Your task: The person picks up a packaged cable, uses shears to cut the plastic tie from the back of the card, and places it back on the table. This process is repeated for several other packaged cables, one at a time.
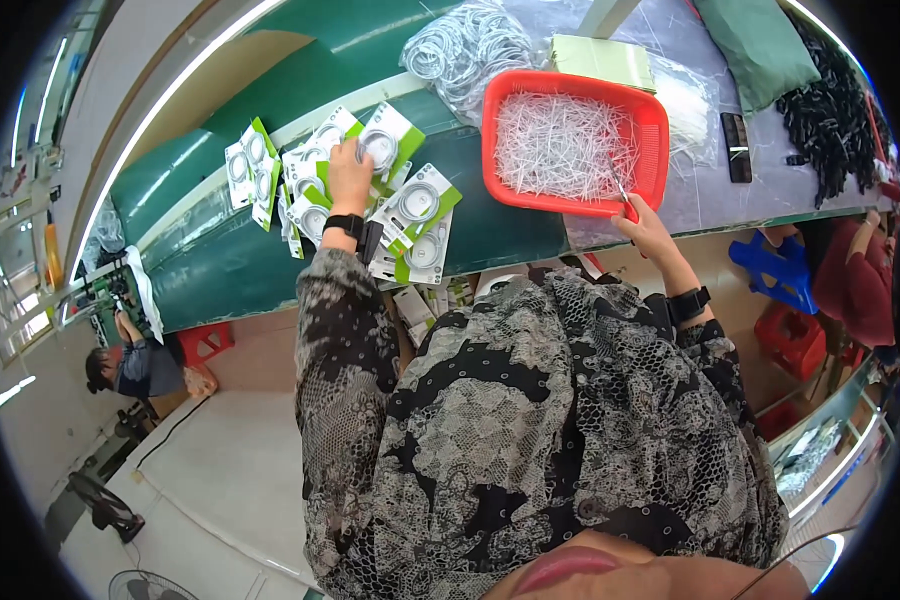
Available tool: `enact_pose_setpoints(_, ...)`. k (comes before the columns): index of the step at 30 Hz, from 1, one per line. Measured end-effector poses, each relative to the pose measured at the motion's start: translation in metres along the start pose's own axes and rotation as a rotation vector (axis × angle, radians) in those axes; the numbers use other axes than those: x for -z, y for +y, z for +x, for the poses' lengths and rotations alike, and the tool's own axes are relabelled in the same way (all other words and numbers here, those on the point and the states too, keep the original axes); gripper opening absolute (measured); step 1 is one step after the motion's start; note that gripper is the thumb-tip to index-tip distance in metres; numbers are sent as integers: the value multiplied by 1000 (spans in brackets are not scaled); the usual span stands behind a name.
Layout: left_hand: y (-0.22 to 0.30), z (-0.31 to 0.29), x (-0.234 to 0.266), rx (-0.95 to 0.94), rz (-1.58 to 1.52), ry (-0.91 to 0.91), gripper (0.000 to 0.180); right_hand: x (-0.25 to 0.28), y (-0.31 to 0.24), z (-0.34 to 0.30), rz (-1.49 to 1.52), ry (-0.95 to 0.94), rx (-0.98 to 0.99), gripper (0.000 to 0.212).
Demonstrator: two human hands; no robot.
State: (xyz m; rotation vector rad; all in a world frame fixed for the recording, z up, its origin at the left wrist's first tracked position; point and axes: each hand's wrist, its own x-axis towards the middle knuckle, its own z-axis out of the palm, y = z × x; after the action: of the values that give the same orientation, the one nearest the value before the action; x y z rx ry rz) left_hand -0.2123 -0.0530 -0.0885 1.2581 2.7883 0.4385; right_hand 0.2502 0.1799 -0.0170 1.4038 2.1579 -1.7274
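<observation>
My left hand (350, 182) is among several cable packs, its fingers closed at the edge of one white-and-green cable pack (383, 143) with a coiled white cable. More packs of this kind lie overlapping around it, such as a cable pack (417, 203) right of my wrist. My right hand (648, 228) grips a thin metal tool with a red handle (630, 209); whether it is scissors or tweezers I cannot tell. Its tip points into a red plastic basket (492, 140), over a heap of short white strips (560, 140).
Coiled white cables (470, 50) in clear plastic lie behind the basket, beside a pale green block (602, 62). A dark phone-like object (736, 147) and a pile of black pieces (828, 110) are to the right. Other people sit at both sides.
</observation>
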Motion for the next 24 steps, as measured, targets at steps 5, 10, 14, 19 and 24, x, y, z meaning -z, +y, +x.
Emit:
enact_pose_setpoints(5,86,5,48,241,-906,-150,40,-5,-15,2,-40,31,163,51)
enact_pose_setpoints(10,196,-7,67,368,-1478,-408,32,-5,-84,-24,-188,120,477,53)
enact_pose_setpoints(14,240,-10,65,242,-1230,-331,23,11,-123,-47,-422,333,564,59)
enact_pose_setpoints(19,272,-14,62,173,-1227,-281,19,32,-118,-49,-666,526,545,67)
enact_pose_setpoints(24,282,-16,70,87,-1018,-214,21,45,-114,-49,-747,583,532,69)
